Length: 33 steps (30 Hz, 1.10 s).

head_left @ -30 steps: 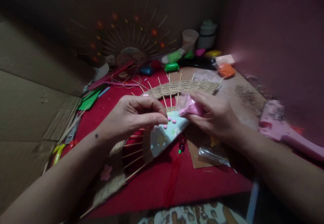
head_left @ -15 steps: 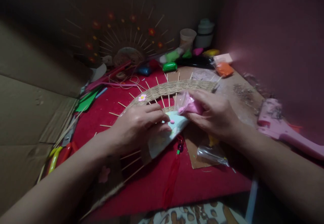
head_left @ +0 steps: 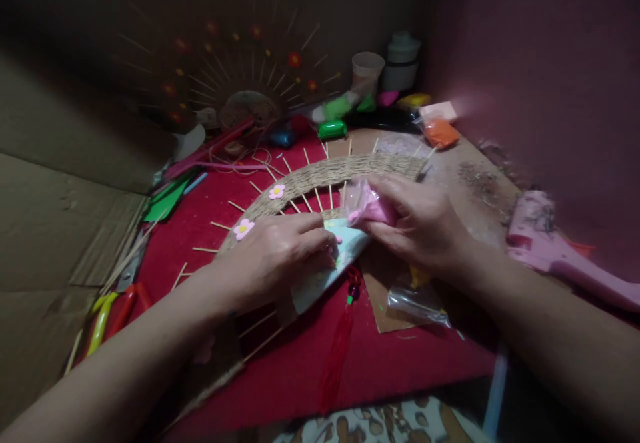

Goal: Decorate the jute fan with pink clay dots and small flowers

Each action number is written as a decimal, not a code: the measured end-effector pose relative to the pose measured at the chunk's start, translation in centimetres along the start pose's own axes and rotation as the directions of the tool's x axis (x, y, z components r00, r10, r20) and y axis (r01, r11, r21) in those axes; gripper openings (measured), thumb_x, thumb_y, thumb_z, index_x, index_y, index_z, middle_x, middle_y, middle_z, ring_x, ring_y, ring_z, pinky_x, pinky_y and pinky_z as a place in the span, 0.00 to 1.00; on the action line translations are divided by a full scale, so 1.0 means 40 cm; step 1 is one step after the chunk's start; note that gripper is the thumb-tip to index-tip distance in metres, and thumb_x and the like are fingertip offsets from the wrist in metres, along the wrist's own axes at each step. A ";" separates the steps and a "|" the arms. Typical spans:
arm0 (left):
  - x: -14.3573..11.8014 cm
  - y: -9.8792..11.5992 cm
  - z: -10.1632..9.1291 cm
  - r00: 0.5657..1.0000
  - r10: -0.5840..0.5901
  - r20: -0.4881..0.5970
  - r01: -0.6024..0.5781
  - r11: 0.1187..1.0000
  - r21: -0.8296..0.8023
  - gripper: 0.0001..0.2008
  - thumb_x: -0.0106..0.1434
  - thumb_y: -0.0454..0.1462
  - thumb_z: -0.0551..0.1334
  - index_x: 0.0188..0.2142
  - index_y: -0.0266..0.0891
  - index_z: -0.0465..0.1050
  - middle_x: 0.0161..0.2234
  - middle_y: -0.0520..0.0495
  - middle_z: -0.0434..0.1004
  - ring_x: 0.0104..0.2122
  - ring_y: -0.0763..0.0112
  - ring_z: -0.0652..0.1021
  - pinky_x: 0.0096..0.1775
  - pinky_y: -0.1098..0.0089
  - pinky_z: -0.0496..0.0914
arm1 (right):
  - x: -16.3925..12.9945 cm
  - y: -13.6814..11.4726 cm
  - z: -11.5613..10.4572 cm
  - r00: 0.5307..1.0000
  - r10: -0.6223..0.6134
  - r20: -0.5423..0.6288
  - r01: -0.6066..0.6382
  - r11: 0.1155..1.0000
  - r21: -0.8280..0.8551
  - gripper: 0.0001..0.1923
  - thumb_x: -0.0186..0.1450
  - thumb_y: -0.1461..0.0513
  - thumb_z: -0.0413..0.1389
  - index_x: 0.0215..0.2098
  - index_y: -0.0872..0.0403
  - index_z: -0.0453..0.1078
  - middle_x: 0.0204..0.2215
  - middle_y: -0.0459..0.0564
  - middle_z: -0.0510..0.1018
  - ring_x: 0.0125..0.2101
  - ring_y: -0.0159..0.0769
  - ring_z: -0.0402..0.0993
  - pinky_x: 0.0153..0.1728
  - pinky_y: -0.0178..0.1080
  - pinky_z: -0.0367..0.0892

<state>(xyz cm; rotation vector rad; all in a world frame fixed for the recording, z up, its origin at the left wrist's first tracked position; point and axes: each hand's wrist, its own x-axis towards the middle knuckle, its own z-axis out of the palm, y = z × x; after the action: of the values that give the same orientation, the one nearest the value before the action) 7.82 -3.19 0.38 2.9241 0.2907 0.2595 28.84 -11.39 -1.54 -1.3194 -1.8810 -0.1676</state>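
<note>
My right hand [head_left: 417, 219] is closed around a clear plastic bag of pink clay [head_left: 376, 208]. My left hand [head_left: 280, 249] has its fingers drawn together in a pinch over the pale blue centre [head_left: 311, 293] of a woven fan. A small pink clay piece [head_left: 339, 239] shows beside the fingertips; what lies between them is hidden. The fan's woven straw band [head_left: 325, 173] curves behind both hands, with thin sticks poking out. Two pink clay flowers with yellow middles, one flower [head_left: 277, 191] higher and another flower [head_left: 244, 229] near my left wrist, sit on the band.
A red tassel [head_left: 337, 349] hangs toward the front over the red tabletop [head_left: 400, 363]. Right stands a pink glue gun [head_left: 560, 249]. Scissors [head_left: 113, 316] lie left. Clay packets, including an orange packet [head_left: 440, 133], a cup [head_left: 367, 73] and a bottle [head_left: 403, 63] line the back.
The fingers of my left hand have closed together near the pink piece. The view has shifted slightly, and the flower near my left wrist now shows. My right hand still grips the bag.
</note>
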 end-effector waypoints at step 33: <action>0.003 0.001 -0.020 0.999 -0.046 0.029 0.048 0.995 -0.088 0.06 0.65 0.37 0.56 0.34 0.39 0.70 0.31 0.50 0.71 0.27 0.75 0.70 0.28 0.72 0.61 | -0.002 -0.001 0.002 1.000 -0.016 0.001 0.016 1.000 0.012 0.15 0.61 0.64 0.57 0.47 0.57 0.69 0.35 0.54 0.78 0.33 0.37 0.74 0.34 0.39 0.70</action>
<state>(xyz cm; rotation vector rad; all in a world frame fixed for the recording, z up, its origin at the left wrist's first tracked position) 7.78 -3.09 1.17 2.8273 0.3349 0.2200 28.79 -11.42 -1.62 -1.2967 -1.8915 -0.1642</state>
